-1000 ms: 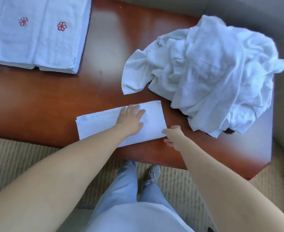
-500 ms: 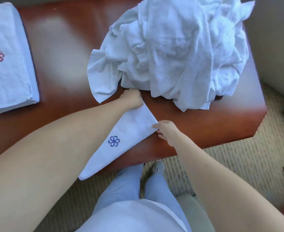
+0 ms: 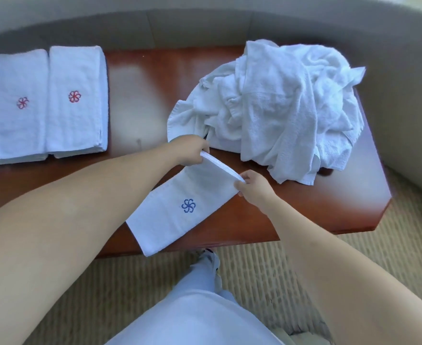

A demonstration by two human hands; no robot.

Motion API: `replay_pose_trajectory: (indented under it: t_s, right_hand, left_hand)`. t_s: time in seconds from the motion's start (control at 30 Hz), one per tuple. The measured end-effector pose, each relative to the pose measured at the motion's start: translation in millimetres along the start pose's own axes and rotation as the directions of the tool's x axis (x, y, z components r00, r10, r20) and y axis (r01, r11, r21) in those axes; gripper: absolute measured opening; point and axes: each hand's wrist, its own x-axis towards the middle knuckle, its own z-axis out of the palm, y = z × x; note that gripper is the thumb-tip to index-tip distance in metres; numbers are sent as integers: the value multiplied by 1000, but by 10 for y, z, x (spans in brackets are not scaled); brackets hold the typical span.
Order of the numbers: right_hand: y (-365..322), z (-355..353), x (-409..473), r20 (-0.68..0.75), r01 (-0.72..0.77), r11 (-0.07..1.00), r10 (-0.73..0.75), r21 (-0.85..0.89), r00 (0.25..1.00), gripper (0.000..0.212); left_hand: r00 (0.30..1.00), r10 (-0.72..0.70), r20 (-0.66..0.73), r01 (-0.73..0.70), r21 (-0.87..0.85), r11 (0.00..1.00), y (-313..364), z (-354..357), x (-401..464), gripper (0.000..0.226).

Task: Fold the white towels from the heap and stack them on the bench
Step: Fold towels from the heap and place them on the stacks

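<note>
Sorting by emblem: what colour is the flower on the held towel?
Blue, on the held towel, head view.

I see a glossy reddish-brown wooden bench [image 3: 150, 78] with soft light reflecting off its top. It stands on beige ribbed carpet [image 3: 267, 275]. Behind and to the right of it I see a grey upholstered surface [image 3: 403, 78].

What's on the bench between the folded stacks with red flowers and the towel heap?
Only bare wood of the bench lies between the folded stacks and the heap, as the head view shows; the left hand reaches in nearer the front.
</note>
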Motion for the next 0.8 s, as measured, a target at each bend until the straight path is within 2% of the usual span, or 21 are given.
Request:
replay_pose_trajectory:
  t_s: [0.27, 0.47, 0.67, 0.8]
  right_hand:
    - [-806, -110, -708, -72, 303, 915, -332, -265, 941, 18]
    - [-1454, -83, -1312, -64, 511, 776, -570, -370, 819, 18]
    - [-2051, 34, -1793, -18, 637, 648, -707, -417, 707, 12]
    - [-2388, 158, -1999, -6, 656, 619, -729, -431, 684, 12]
  left_hand:
    - [959, -140, -246, 132, -47, 990, -3, -504, -1405, 17]
    - [883, -261, -389, 217, -155, 964, -61, -767, -2502, 9]
    - [833, -315, -455, 266, -170, 949, -212, -986, -3334, 13]
    - [789, -354, -502, 294, -198, 935, -395, -1073, -3728, 5]
